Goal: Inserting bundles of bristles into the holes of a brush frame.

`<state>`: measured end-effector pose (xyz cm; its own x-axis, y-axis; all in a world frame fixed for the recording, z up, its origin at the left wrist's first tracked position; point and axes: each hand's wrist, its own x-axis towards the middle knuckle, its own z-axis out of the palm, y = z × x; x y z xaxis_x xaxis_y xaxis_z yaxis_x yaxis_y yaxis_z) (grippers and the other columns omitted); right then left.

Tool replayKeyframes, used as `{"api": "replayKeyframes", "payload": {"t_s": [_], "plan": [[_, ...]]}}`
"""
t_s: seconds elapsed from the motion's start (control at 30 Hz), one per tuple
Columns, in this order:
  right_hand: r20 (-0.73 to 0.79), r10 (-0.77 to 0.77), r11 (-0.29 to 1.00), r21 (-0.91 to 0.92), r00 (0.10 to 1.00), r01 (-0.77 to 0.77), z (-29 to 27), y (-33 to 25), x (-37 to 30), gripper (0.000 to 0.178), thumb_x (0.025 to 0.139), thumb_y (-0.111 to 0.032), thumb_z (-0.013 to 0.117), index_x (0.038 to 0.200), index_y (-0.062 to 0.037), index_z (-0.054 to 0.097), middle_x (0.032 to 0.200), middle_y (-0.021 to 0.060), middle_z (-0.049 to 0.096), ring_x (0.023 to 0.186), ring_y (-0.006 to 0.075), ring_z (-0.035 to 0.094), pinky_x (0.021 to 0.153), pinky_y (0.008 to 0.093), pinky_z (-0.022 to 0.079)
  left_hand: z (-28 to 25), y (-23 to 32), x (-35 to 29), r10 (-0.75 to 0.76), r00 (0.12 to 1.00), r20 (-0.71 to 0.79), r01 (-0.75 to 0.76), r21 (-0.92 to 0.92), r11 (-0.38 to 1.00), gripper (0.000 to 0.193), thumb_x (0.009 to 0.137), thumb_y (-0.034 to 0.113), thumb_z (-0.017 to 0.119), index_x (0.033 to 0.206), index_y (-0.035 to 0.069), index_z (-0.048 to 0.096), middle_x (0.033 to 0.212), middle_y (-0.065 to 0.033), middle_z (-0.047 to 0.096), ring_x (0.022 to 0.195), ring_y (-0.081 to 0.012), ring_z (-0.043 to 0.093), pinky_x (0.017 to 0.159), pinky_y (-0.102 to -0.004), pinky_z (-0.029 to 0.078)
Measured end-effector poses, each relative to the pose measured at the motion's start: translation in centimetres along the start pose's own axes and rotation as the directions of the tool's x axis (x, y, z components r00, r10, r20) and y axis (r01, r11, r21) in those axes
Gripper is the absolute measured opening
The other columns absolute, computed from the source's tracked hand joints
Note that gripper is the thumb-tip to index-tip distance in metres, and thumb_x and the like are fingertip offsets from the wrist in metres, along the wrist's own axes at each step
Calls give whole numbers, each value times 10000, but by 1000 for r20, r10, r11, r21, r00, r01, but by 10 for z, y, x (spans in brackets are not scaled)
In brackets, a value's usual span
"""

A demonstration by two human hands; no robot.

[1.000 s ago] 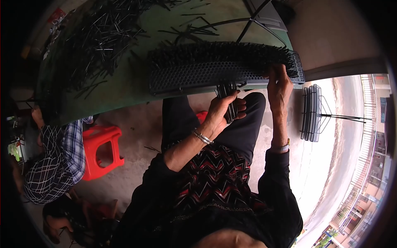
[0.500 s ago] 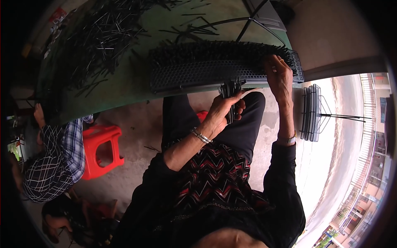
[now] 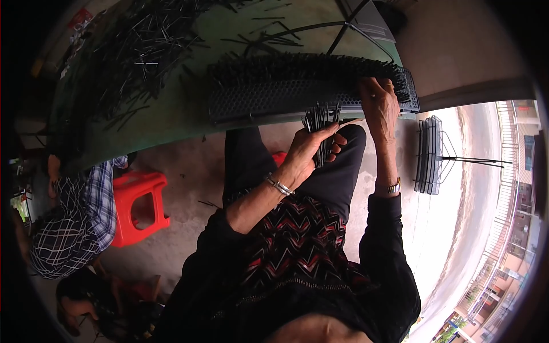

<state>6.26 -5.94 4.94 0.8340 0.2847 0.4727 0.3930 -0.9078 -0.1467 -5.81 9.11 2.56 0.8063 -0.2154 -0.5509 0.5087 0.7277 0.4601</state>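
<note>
A bundle of thin black strips (image 3: 321,121) stands upright in my left hand (image 3: 304,153), whose fingers are wrapped round it just in front of the table edge. My right hand (image 3: 381,110) is pinched at the right part of a long black perforated panel (image 3: 269,100); whatever its fingertips hold is hidden. Dense rows of short black strips (image 3: 291,67) stick up along the far side of the panel, while its near side shows bare holes. The panel lies along the near edge of the green table (image 3: 177,128).
Loose black strips (image 3: 151,63) lie heaped on the table's left. Behind the panel rises a black wire frame (image 3: 337,40). A red stool (image 3: 140,208) stands at left near a person in a checked shirt (image 3: 103,200). A slatted black rack (image 3: 429,155) is at right.
My right hand has shifted slightly left along the panel, its fingers still closed. My left hand stays almost in place with the bundle.
</note>
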Motion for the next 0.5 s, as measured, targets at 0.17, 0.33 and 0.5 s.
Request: {"api": "replayKeyframes", "payload": {"t_s": [0.17,0.33,0.5], "plan": [[-74,-119,987,-118,990,110,-2,-8,-12,252,908,-238,622,1148,-205,686,967,98,596,837,285,603,725,366,474,-2,0,-1,-2,1000,13,2,4,1000,227,891,241,672,973,30,657,818,-93,688,670,-149,630,550,-283,494],[382,29,752,601,924,-272,-27,-22,-38,263,923,-203,616,1141,-62,659,933,75,621,823,193,600,738,312,479,-5,0,-3,-13,1000,-3,13,22,1000,236,884,246,685,973,29,655,831,-105,687,674,-166,645,559,-291,502],[613,15,445,703,790,-554,-38,-26,-46,242,937,-170,596,1068,25,653,806,30,644,730,103,577,684,248,474,-4,-2,-7,71,997,43,-78,192,978,247,910,270,640,976,35,677,814,-80,706,641,-165,672,526,-278,492]]}}
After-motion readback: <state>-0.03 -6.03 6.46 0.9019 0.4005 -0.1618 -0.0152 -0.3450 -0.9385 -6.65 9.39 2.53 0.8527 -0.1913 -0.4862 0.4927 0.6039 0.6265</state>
